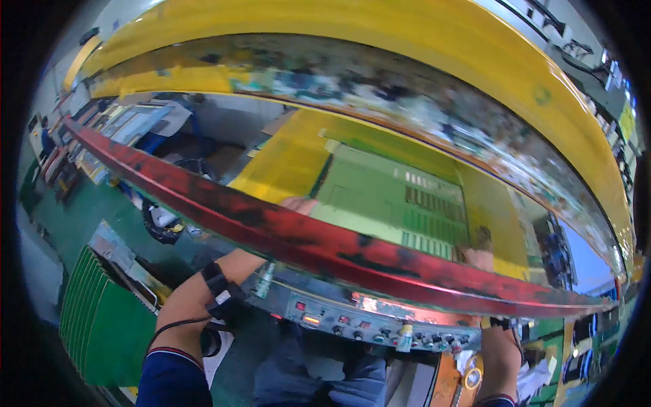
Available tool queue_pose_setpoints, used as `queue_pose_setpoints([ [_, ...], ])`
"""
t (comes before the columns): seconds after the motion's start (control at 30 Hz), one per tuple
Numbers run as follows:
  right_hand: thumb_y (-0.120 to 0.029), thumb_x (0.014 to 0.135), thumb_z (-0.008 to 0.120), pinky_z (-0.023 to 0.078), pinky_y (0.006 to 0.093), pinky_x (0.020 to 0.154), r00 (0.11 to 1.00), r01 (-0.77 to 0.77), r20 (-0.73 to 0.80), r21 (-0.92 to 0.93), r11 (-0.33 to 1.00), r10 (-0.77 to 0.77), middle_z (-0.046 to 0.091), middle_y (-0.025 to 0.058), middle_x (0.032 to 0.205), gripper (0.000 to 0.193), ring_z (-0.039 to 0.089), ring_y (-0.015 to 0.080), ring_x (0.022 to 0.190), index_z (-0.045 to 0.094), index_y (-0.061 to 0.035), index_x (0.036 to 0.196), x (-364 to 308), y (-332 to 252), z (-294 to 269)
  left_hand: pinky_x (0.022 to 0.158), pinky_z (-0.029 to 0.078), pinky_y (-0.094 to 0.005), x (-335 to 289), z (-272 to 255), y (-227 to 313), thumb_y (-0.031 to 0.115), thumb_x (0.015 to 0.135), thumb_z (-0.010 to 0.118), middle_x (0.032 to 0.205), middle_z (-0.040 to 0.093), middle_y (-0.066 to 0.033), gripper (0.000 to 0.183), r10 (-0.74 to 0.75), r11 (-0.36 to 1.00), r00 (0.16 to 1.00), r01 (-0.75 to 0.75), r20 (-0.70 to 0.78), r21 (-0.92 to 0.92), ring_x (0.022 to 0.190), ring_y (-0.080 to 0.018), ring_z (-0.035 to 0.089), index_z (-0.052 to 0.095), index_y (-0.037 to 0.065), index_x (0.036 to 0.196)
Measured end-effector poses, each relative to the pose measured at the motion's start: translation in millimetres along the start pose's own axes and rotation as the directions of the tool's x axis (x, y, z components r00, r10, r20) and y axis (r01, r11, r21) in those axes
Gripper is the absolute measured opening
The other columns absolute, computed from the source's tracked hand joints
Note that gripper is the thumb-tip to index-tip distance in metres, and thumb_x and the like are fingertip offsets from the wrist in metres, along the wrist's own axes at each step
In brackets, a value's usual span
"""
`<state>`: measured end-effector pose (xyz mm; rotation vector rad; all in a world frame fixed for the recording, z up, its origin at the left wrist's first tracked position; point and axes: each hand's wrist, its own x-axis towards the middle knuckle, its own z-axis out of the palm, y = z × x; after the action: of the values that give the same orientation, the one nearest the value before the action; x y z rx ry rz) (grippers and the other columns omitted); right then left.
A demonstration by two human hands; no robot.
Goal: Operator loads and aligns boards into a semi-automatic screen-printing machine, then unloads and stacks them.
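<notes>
Both my forearms pass under a red, black-smeared frame bar point(319, 237) that crosses in front of me. Beyond the bar, my left hand point(298, 204) shows in part at the near left corner of a light-green panel point(366, 197) with rows of pale and brown strips. At the panel's near right edge is my right hand point(479, 258), blurred. The bar hides most of both hands, so their grip on the panel cannot be made out. Around the panel lies a yellow surface point(285, 159). A black strap with a cable circles my left wrist.
A control panel point(339, 325) with knobs and lit switches runs below the bar. Overhead spans a wide yellow beam point(380, 20). A green ribbed rack point(102, 325) stands at lower left. A roll of yellow tape point(472, 377) lies at lower right, by an orange-brown board.
</notes>
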<state>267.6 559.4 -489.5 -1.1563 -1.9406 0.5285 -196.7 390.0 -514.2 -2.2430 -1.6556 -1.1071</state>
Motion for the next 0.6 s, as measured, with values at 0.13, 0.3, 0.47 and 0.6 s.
queue_pose_setpoints([
  [0.13,-0.018,0.078,0.071,0.042,0.0404,0.095,0.996,0.007,-0.075,-0.478,0.878,-0.049,0.056,0.0213,0.119,0.055,0.052,0.0312,0.111,0.049,-0.0009,0.126,-22.8,-83.9,13.2,0.096,0.043,-0.0427,-49.6,0.8,-43.1,0.017,0.091,0.053,0.117,0.058,-0.0176,0.034,0.066,0.997,0.993,-0.062,-0.094,0.043,0.112,-0.0342,0.053,0.051,0.000,0.120],
  [0.3,-0.016,0.077,0.070,0.052,0.0422,0.072,0.967,0.256,0.078,-0.235,0.938,-0.244,0.066,0.0172,0.094,0.029,0.064,0.0348,0.080,0.062,-0.0023,0.101,-153.8,-111.4,-22.0,0.077,0.052,-0.0331,-83.8,-38.5,89.2,0.008,0.094,0.050,0.097,0.065,-0.0098,0.026,-0.251,0.501,0.928,0.367,0.274,-0.784,0.084,-0.0193,0.064,0.055,-0.002,0.117],
  [0.47,-0.014,0.080,0.067,0.051,0.0428,0.075,0.921,0.179,0.360,-0.042,0.983,-0.152,0.064,0.0167,0.092,0.025,0.061,0.0360,0.084,0.064,-0.0028,0.102,-307.2,-91.6,12.9,0.079,0.054,-0.0308,-173.9,9.3,158.5,0.005,0.094,0.052,0.100,0.066,-0.0124,0.025,-0.108,0.245,0.684,0.722,0.722,-0.647,0.089,-0.0177,0.065,0.056,-0.002,0.119],
  [0.6,-0.019,0.083,0.067,0.047,0.0424,0.085,0.920,-0.015,0.381,-0.199,0.980,0.091,0.064,0.0174,0.096,0.029,0.060,0.0330,0.091,0.064,-0.0030,0.107,-434.9,-15.6,31.4,0.082,0.055,-0.0330,-230.6,33.4,167.4,0.005,0.093,0.054,0.102,0.067,-0.0139,0.028,-0.152,0.217,0.508,0.854,0.848,-0.473,0.093,-0.0208,0.066,0.056,0.001,0.121],
])
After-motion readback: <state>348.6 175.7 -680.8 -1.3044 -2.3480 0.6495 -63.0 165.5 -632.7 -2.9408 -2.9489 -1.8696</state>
